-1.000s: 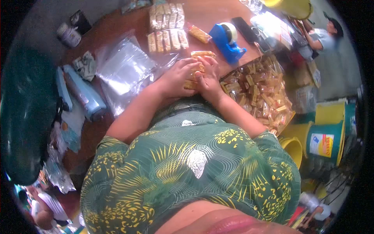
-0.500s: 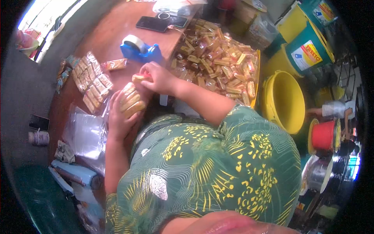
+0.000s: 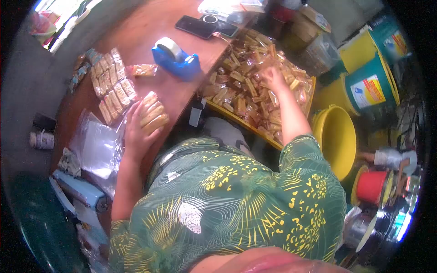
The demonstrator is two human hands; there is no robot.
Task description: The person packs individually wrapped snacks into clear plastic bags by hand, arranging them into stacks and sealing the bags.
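My left hand [image 3: 138, 129] is closed round a small row of wrapped biscuit bars [image 3: 154, 113] at the table's near edge. Over to the right, my right hand [image 3: 274, 79] reaches into a pile of wrapped biscuit bars [image 3: 241, 82] in a yellow crate [image 3: 255, 122]. Blur hides its fingertips, so whether they grip a bar cannot be made out. Rows of packed bars [image 3: 109, 75] lie on the table beyond my left hand, with a single packet [image 3: 143, 70] beside them. Clear plastic bags [image 3: 93, 148] lie beside my left forearm.
A blue tape dispenser [image 3: 175, 61] stands on the brown table [image 3: 136, 36], with a dark phone [image 3: 195, 27] farther back. A yellow bucket [image 3: 336, 141] and green-and-yellow buckets [image 3: 371, 88] stand right of the crate. A blue device [image 3: 78, 189] sits at lower left.
My right hand has left the row of bars, where it held one bar, and moved right into the crate. My left hand still holds the row at the table edge.
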